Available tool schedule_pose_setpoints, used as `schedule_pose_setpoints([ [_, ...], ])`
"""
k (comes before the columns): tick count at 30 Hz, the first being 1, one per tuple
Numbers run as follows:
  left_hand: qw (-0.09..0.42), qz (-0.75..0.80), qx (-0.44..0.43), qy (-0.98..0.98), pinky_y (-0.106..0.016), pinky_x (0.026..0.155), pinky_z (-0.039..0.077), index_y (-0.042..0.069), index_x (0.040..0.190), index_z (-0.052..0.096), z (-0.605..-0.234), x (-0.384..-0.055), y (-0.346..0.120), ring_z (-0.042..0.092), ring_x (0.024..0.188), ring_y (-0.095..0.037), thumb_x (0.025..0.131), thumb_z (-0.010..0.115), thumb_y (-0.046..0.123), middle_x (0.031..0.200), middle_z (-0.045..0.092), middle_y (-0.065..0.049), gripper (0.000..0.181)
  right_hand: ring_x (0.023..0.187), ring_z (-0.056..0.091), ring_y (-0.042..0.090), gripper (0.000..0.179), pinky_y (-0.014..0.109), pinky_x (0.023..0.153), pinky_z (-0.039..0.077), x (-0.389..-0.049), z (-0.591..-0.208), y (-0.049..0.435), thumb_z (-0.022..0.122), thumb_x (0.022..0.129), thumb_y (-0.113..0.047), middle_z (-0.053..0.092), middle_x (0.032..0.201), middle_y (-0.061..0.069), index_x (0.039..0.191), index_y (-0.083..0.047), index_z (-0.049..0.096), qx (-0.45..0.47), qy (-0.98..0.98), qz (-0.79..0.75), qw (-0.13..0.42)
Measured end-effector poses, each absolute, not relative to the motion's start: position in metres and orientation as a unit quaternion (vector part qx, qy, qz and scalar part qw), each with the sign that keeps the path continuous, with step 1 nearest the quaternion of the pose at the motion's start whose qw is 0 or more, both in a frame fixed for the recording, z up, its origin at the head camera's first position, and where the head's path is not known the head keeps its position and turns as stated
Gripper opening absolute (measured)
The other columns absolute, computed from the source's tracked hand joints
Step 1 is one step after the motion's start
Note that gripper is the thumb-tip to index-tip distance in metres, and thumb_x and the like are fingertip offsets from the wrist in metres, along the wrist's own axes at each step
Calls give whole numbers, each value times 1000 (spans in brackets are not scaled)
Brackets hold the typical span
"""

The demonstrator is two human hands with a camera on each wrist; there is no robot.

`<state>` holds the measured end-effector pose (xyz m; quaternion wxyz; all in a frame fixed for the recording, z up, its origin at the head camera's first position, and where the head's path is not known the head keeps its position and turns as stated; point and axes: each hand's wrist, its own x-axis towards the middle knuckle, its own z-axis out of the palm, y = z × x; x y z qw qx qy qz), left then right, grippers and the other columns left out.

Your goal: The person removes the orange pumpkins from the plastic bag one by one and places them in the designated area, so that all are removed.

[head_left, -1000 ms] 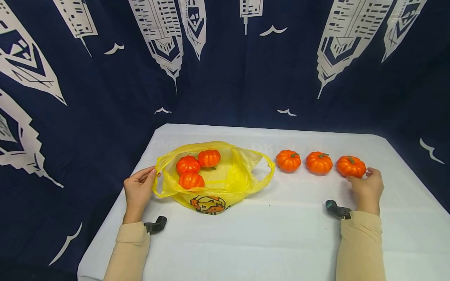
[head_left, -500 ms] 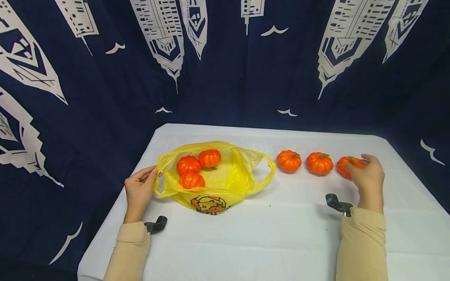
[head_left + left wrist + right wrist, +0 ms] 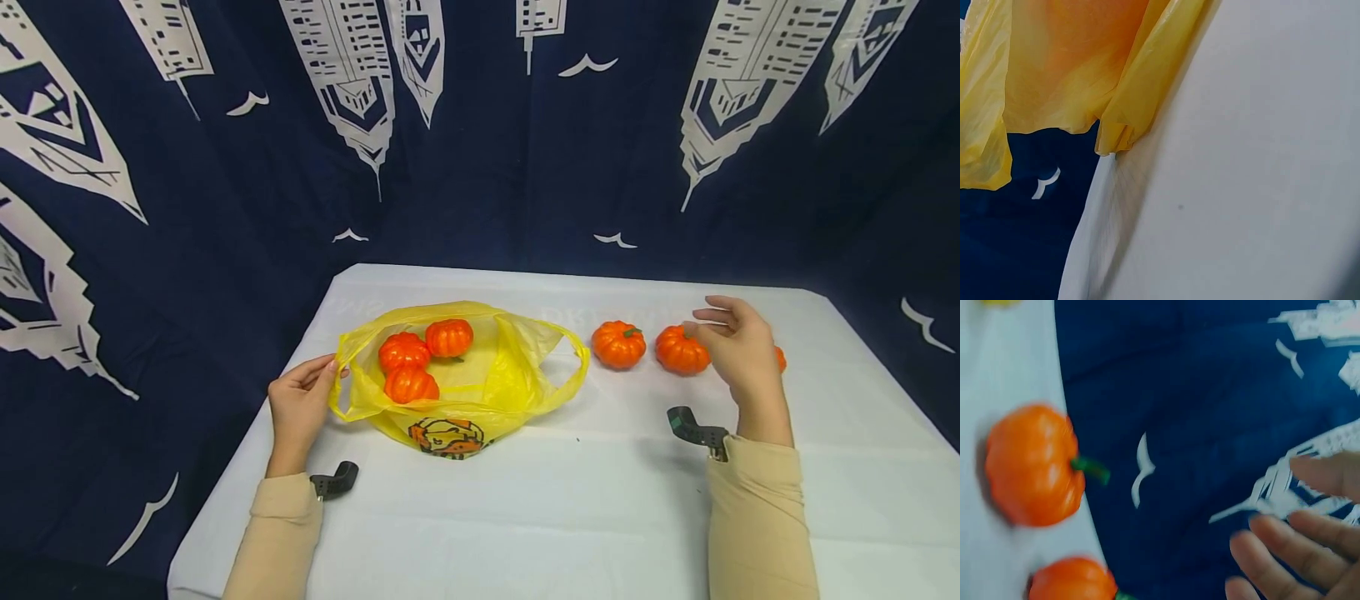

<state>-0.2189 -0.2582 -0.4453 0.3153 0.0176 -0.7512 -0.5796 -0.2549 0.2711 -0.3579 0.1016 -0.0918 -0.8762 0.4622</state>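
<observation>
At the left, the left hand [image 3: 300, 404], in a beige sleeve [image 3: 273, 537], has its grip drawn in to a pinch, thumb and fingers on the left handle of a thin yellow plastic bag [image 3: 517, 375]. The bag lies on the white-covered table [image 3: 517, 525], its mouth gaping, a printed emblem [image 3: 447, 437] on its near side. Inside, towards its left, sit three glossy orange ribbed pumpkins: a left one [image 3: 403, 350], a near one [image 3: 411, 385] touching it and an upper right one [image 3: 449, 337] close beside. Right of the bag stand three more orange pumpkins in a row on the table: a first one [image 3: 618, 345] with a green stem, a middle one [image 3: 678, 352] and a last one [image 3: 782, 359], mostly hidden by the right hand [image 3: 738, 346]. That hand's grip is loosely spread and holds nothing. In the head view its fingertips overlap the middle pumpkin; the right wrist view shows them apart from the two pumpkins there, against navy cloth [image 3: 1185, 400] with white prints. The left wrist view leaves out the left hand but shows orange through the yellow film.
</observation>
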Motion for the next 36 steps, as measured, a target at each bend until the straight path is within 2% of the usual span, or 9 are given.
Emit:
schedule_pose_setpoints([
  [2, 314, -583, 17, -749, -11, 66, 57, -6, 105, 75, -446, -219, -258, 71, 70, 3, 92, 72, 6, 89, 75, -24, 18, 113, 61, 14, 59, 24, 99, 54, -252, -354, 264, 58, 102, -22, 58, 138, 14, 153, -5, 35, -44, -876, 470, 95],
  [5, 313, -584, 16, -749, -11, 65, 57, -5, 105, 75, -446, -220, -258, 71, 70, 4, 91, 72, 6, 88, 76, -22, 18, 100, 58, -3, 53, 6, 84, 51, -250, -349, 253, 60, 101, -19, 63, 120, -5, 148, -3, 41, 27, -872, 480, 89],
  [8, 312, -583, 11, -750, -12, 66, 57, -6, 105, 75, -445, -220, -257, 71, 71, 4, 91, 72, 5, 91, 74, -27, 18, 96, 59, -8, 49, 5, 81, 51, -248, -347, 242, 63, 99, -14, 60, 107, -20, 144, -1, 46, 85, -863, 491, 81],
  [10, 309, -580, 9, -753, -12, 66, 57, -6, 105, 75, -444, -220, -256, 71, 71, 4, 92, 72, 5, 93, 73, -30, 18, 97, 60, -7, 47, 5, 82, 51, -248, -346, 233, 64, 99, -12, 63, 109, -16, 142, -1, 48, 111, -862, 488, 72],
  [14, 306, -578, 10, -757, -12, 66, 57, -6, 105, 75, -443, -220, -254, 72, 72, 2, 92, 72, 6, 93, 73, -31, 19, 100, 60, -6, 45, 7, 86, 50, -249, -347, 219, 61, 99, -8, 63, 125, 10, 142, -2, 49, 150, -859, 487, 37],
  [16, 305, -580, 10, -755, -12, 66, 57, -6, 105, 75, -443, -219, -254, 73, 72, 0, 91, 73, 6, 92, 73, -30, 18, 103, 61, -4, 45, 7, 88, 49, -250, -347, 213, 62, 99, -9, 61, 131, 17, 142, -3, 49, 170, -857, 487, 20],
  [22, 305, -582, 10, -754, -13, 65, 58, -7, 104, 75, -443, -218, -252, 73, 71, -1, 91, 72, 4, 92, 73, -30, 17, 115, 64, 21, 41, 14, 95, 51, -255, -341, 192, 65, 98, -15, 62, 133, 16, 136, -3, 56, 236, -851, 469, -18],
  [29, 297, -585, 13, -755, -12, 65, 57, -6, 106, 75, -442, -220, -252, 73, 72, 0, 92, 72, 6, 95, 73, -32, 19, 115, 64, 32, 39, 53, 106, 49, -268, -336, 161, 67, 96, -13, 64, 129, 22, 132, -1, 60, 322, -848, 418, -44],
  [36, 299, -581, 13, -757, -12, 65, 57, -5, 106, 75, -445, -220, -254, 74, 73, -4, 92, 72, 6, 95, 73, -30, 18, 123, 61, 33, 42, 51, 109, 48, -282, -334, 126, 69, 94, -15, 63, 136, 14, 133, -4, 61, 372, -844, 369, -116],
])
